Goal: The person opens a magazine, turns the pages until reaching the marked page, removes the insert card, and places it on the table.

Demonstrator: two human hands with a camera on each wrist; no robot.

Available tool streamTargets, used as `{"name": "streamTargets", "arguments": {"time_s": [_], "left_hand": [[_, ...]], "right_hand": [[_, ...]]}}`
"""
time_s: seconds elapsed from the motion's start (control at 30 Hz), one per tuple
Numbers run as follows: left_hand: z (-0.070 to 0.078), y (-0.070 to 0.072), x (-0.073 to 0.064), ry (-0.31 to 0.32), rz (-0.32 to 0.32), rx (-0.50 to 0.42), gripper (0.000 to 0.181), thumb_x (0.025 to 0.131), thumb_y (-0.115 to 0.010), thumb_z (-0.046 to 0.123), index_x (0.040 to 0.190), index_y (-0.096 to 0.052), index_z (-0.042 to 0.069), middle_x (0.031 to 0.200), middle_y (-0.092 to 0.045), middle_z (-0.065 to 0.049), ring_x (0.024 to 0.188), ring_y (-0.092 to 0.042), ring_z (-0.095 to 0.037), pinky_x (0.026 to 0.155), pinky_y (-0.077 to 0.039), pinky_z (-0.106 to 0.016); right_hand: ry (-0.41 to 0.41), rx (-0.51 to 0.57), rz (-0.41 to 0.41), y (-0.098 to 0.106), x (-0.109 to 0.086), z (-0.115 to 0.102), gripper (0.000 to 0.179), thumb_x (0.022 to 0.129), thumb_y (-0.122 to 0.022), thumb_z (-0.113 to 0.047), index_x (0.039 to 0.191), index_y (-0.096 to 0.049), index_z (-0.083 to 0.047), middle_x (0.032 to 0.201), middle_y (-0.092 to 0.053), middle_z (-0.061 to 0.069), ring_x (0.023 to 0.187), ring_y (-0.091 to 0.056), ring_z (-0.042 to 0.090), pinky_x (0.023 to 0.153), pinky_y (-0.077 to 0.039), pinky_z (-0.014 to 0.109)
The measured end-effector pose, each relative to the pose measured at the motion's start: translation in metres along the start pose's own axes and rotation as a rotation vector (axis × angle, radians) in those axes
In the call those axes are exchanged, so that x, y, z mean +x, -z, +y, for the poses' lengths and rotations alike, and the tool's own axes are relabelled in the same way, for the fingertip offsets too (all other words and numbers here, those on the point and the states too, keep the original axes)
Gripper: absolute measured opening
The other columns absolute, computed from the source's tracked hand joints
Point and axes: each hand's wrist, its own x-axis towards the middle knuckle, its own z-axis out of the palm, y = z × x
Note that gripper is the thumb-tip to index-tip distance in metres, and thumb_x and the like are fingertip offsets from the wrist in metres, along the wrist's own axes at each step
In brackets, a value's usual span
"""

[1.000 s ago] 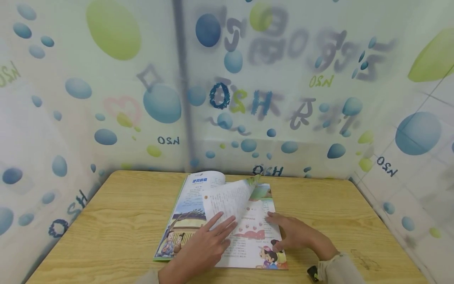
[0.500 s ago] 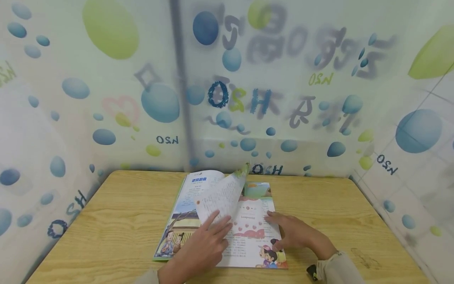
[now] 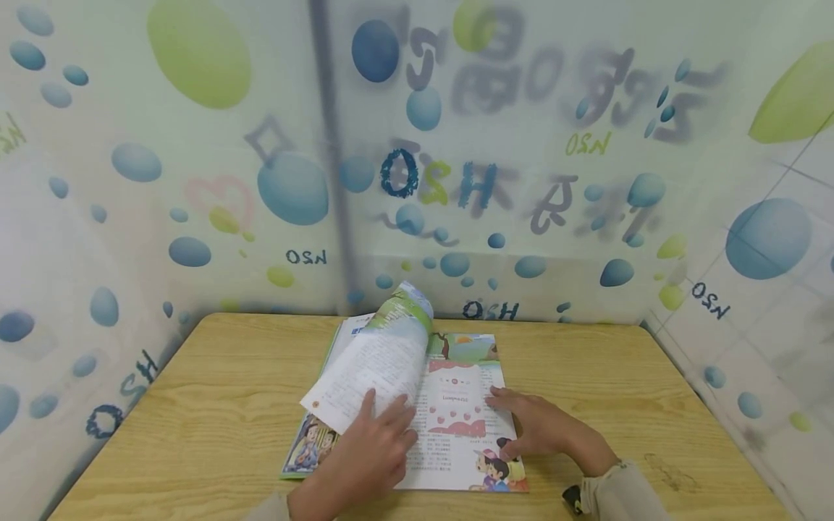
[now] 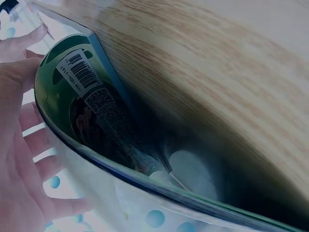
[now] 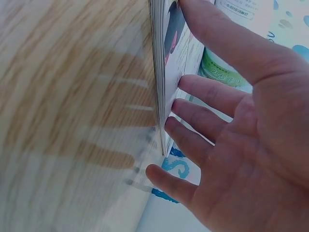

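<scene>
An illustrated magazine [image 3: 436, 463] lies spread on the table, its green cover edge showing at the left. Over its left side a loose page [image 3: 371, 365] curls up, the far end bending above the table's back edge. My left hand [image 3: 374, 449] has its fingers extended against that page. On the right page lies a pink-and-white strawberry slip [image 3: 456, 398]. My right hand [image 3: 544, 427] rests at the magazine's right edge; the right wrist view shows its fingers [image 5: 198, 116] spread and touching the page. In the left wrist view, a bowed green cover with a barcode [image 4: 79, 72] appears beside the left hand [image 4: 21, 154].
The wooden table [image 3: 215, 405] extends on both sides of the magazine. Behind it hangs a pale curtain [image 3: 554, 239] printed with blue and green drops. A dark object [image 3: 573, 499] shows at the right sleeve [image 3: 619, 496].
The page under my left hand has swung leftward, now covering much of the left side and uncovering the strawberry slip. My right hand has stayed in place.
</scene>
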Motion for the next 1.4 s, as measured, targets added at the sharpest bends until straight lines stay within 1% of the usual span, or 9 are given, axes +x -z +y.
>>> {"name": "streamTargets", "arguments": {"time_s": [0.23,0.43,0.53,0.67,0.83,0.9,1.03,1.27,1.4], "left_hand": [[-0.002,0.001,-0.001,0.087,-0.094,-0.095,0.032,0.083,-0.068,0.038,0.104,-0.071,0.015,0.131,-0.063,-0.008,0.125,-0.056,-0.028,0.083,-0.052,-0.059],[-0.003,0.004,-0.001,0.171,-0.186,-0.2,0.042,0.086,-0.066,0.04,0.117,-0.069,0.012,0.139,-0.057,-0.014,0.13,-0.051,-0.033,0.076,-0.054,-0.061],[-0.003,0.004,-0.001,0.193,-0.21,-0.241,0.044,0.087,-0.065,0.04,0.12,-0.069,0.011,0.14,-0.055,-0.015,0.131,-0.05,-0.035,0.075,-0.053,-0.063],[-0.003,0.004,-0.002,0.203,-0.216,-0.251,0.045,0.087,-0.065,0.04,0.121,-0.068,0.011,0.14,-0.055,-0.016,0.131,-0.05,-0.036,0.074,-0.054,-0.064],[-0.003,0.004,-0.003,0.215,-0.215,-0.262,0.046,0.087,-0.066,0.041,0.121,-0.068,0.011,0.139,-0.056,-0.016,0.13,-0.051,-0.037,0.071,-0.054,-0.063],[-0.003,0.005,-0.003,0.222,-0.216,-0.273,0.046,0.086,-0.067,0.041,0.121,-0.068,0.011,0.138,-0.056,-0.017,0.129,-0.052,-0.038,0.071,-0.054,-0.063],[-0.003,0.004,-0.004,0.226,-0.216,-0.279,0.046,0.086,-0.067,0.041,0.121,-0.068,0.01,0.138,-0.057,-0.017,0.129,-0.052,-0.038,0.07,-0.055,-0.062],[-0.003,0.001,-0.004,0.225,-0.206,-0.278,0.046,0.086,-0.067,0.041,0.12,-0.068,0.01,0.138,-0.057,-0.017,0.129,-0.052,-0.039,0.07,-0.055,-0.061],[-0.003,0.002,-0.004,0.224,-0.217,-0.282,0.046,0.086,-0.066,0.042,0.12,-0.067,0.01,0.138,-0.056,-0.017,0.129,-0.052,-0.039,0.07,-0.055,-0.061]], "right_hand": [[-0.005,-0.008,-0.003,0.001,0.001,-0.001,0.083,0.078,-0.083,-0.042,0.146,-0.049,-0.008,0.156,-0.038,0.017,0.142,-0.034,0.041,0.11,-0.031,0.061],[-0.013,-0.026,-0.019,0.004,0.003,-0.003,0.079,0.081,-0.08,-0.043,0.145,-0.051,-0.007,0.154,-0.041,0.015,0.142,-0.036,0.039,0.111,-0.032,0.058],[-0.042,-0.015,-0.009,0.006,0.006,-0.004,0.075,0.084,-0.077,-0.042,0.145,-0.05,-0.007,0.151,-0.045,0.015,0.14,-0.039,0.038,0.111,-0.033,0.057],[-0.067,-0.023,0.036,0.011,0.013,-0.006,0.071,0.088,-0.074,-0.04,0.145,-0.05,-0.006,0.148,-0.048,0.015,0.138,-0.042,0.037,0.11,-0.035,0.056],[-0.037,-0.059,0.119,0.018,0.029,-0.006,0.067,0.09,-0.072,-0.037,0.145,-0.049,-0.005,0.149,-0.047,0.018,0.139,-0.041,0.038,0.11,-0.034,0.057],[-0.035,-0.048,0.142,0.018,0.036,-0.005,0.066,0.091,-0.072,-0.037,0.145,-0.049,-0.006,0.151,-0.044,0.018,0.14,-0.039,0.039,0.111,-0.033,0.057],[-0.044,-0.02,0.155,0.017,0.05,-0.003,0.066,0.092,-0.07,-0.037,0.146,-0.049,-0.008,0.152,-0.044,0.015,0.142,-0.037,0.037,0.112,-0.033,0.056],[-0.021,0.047,0.167,0.009,0.066,-0.006,0.061,0.09,-0.073,-0.03,0.143,-0.053,-0.007,0.147,-0.049,0.013,0.14,-0.04,0.036,0.111,-0.034,0.056],[-0.023,0.026,0.183,0.005,0.07,-0.008,0.064,0.088,-0.076,-0.032,0.143,-0.052,-0.008,0.148,-0.049,0.012,0.14,-0.04,0.035,0.111,-0.034,0.055]]}}
